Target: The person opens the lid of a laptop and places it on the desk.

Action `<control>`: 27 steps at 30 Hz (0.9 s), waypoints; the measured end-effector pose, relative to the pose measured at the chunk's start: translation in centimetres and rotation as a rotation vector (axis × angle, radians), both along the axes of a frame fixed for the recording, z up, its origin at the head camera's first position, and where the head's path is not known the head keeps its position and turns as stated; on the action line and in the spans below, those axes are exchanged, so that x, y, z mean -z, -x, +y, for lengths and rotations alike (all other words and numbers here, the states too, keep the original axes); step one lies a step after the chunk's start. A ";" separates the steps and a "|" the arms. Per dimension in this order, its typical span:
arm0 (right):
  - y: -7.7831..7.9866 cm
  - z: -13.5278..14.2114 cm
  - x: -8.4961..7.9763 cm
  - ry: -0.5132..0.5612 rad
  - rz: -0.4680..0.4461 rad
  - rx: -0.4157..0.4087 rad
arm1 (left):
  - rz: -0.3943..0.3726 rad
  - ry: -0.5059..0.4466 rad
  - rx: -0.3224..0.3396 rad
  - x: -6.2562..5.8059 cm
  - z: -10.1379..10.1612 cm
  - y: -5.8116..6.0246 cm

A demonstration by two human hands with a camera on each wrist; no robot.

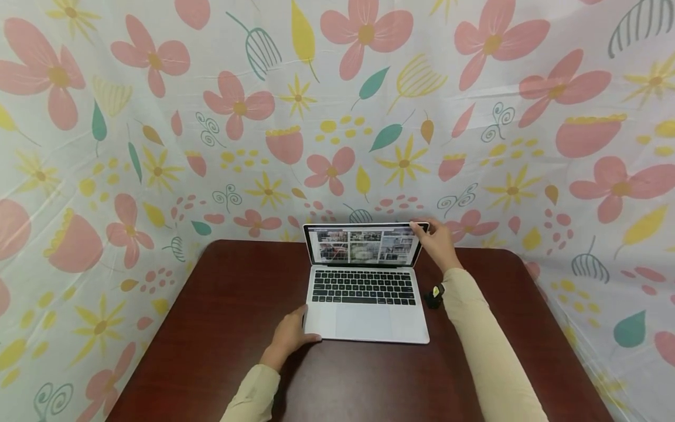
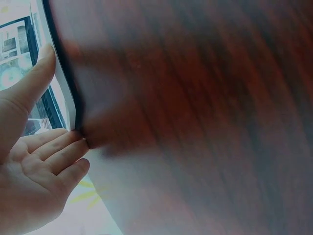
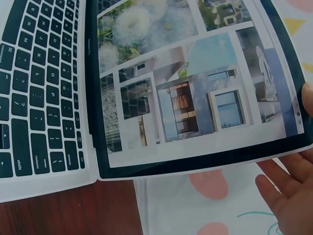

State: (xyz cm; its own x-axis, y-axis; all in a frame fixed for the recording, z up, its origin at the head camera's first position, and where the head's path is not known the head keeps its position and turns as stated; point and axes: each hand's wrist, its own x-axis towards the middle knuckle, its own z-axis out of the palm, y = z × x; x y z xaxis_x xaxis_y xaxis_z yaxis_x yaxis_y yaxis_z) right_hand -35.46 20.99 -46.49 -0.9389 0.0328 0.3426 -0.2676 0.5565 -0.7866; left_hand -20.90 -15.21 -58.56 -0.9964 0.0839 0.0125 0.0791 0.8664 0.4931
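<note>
An open silver laptop (image 1: 364,321) with black keys stands on the table, its lit screen (image 3: 195,83) showing a grid of pictures. My left hand (image 1: 289,333) holds the front left corner of the base, thumb along the front edge and fingers at the left side. In the left wrist view that hand (image 2: 36,161) shows its thumb and fingers on either side of the corner. My right hand (image 1: 439,239) grips the upper right corner of the screen, thumb in front and fingers behind. The right wrist view shows this hand (image 3: 291,183) partly, at the lid's edge.
The dark red-brown wooden table (image 1: 221,328) has rounded far corners. Close behind it and along the sides hangs a white cloth (image 1: 337,123) printed with flowers and leaves. A small black and yellow item (image 1: 435,296) shows beside the right sleeve, right of the laptop.
</note>
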 end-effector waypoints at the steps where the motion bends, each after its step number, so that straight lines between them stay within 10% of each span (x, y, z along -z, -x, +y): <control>1: 0.1 -0.1 0.0 0.010 0.006 0.009 | 0.000 0.000 0.000 0.0 0.0 0.0; 27: 3.5 -2.0 -1.9 0.093 0.077 0.225 | -0.006 -0.010 0.000 0.0 0.1 0.0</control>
State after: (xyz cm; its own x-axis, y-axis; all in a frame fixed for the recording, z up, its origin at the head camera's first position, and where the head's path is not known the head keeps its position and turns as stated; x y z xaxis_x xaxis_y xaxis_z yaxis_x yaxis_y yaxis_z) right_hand -38.95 18.97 -44.64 -0.8755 0.2732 0.3987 -0.2062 0.5349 -0.8194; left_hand -20.91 -15.16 -58.51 -0.9965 0.0835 0.0069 0.0757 0.8616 0.5020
